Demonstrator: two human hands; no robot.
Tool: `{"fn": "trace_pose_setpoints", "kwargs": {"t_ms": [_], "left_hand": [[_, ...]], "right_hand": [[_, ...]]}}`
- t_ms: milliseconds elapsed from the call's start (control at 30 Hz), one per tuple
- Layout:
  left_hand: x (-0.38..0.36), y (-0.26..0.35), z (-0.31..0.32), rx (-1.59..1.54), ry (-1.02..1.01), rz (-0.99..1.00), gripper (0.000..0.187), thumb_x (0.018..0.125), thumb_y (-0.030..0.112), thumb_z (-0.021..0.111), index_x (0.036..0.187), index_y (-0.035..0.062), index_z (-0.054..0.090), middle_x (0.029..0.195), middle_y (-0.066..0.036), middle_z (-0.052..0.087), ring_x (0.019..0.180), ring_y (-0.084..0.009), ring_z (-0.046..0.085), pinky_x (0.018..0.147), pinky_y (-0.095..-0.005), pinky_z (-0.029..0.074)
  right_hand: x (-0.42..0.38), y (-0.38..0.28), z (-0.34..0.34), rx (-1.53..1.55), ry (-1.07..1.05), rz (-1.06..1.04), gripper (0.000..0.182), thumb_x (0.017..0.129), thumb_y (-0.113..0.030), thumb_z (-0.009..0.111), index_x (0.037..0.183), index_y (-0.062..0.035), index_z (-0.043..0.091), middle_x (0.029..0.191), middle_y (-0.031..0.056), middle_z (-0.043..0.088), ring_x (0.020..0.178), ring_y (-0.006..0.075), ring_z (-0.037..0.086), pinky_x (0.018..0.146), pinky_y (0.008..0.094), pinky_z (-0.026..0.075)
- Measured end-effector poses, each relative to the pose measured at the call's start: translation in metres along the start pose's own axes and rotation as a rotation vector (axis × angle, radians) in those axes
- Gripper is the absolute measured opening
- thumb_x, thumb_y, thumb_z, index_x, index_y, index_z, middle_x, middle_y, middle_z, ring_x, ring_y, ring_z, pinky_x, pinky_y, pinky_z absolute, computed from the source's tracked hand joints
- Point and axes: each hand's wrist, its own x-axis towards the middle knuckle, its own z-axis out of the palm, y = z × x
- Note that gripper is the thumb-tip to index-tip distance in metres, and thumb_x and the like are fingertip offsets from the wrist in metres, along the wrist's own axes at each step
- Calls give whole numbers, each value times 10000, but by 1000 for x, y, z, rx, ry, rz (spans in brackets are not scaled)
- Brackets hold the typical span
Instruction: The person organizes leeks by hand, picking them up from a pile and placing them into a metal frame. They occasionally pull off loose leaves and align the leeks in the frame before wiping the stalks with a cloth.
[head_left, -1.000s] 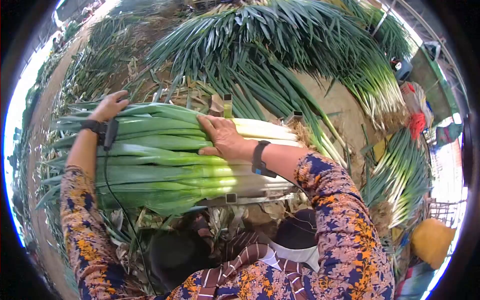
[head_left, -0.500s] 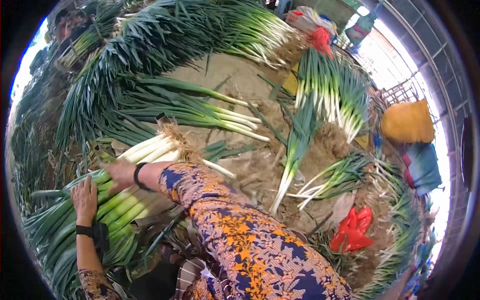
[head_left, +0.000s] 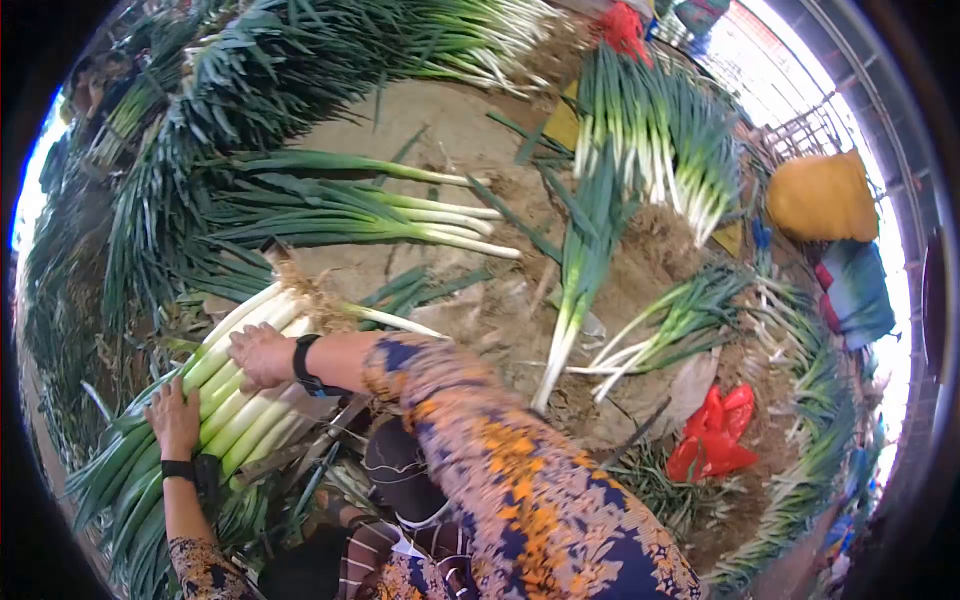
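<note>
A thick bundle of leeks (head_left: 235, 425) lies at the lower left, its white stems and roots pointing up and right. My left hand (head_left: 175, 420) rests on the green part of the bundle with its fingers spread. Higher up, on the pale stems close to the roots, lies my right hand (head_left: 262, 356), its fingers bent over the stems. Just above the bundle, several loose leeks (head_left: 440, 222) are laid out on the brown cloth (head_left: 430, 125).
A large heap of leeks (head_left: 270, 90) fills the upper left. More leeks (head_left: 640, 130) stand at the upper right, beside a yellow sack (head_left: 825, 197). A red plastic bag (head_left: 712, 436) lies at the lower right. A person's dark head covering (head_left: 400, 465) shows at the bottom.
My right hand has moved from the leafy part up onto the pale stems. My left hand stays on the greens. The whole view has shifted slightly.
</note>
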Motion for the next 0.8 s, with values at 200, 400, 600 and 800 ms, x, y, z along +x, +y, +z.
{"fn": "trace_pose_setpoints", "kwargs": {"t_ms": [200,400,600,800], "left_hand": [[9,-14,23,84,60,20,484,965,377,511,1369,112,513,1302,-174,573,1226,-387,500,1059,-594,313],[24,-47,64,-132,206,159,419,913,310,621,1219,23,617,1113,-197,659,1059,-379,598,932,-497,447],[7,-6,17,9,84,-23,439,940,423,543,1259,126,598,1229,-127,613,1215,-307,537,1094,-592,283],[16,-6,11,-49,28,0,421,932,429,540,1163,89,630,1164,-131,642,1202,-305,548,1114,-560,276]], "right_hand": [[-205,93,-51,803,250,265,310,925,-237,632,1184,-71,673,1088,144,685,1043,257,649,920,360,501],[-482,274,71,119,1125,1386,422,891,-281,620,1216,-21,552,1175,175,625,999,278,626,862,410,517],[-583,383,208,912,1187,1707,781,887,-402,658,1434,33,309,1345,215,520,1115,316,562,938,472,484],[-546,347,148,640,957,1698,660,859,-275,677,1337,128,466,1270,217,589,1084,320,592,953,398,477]]}}
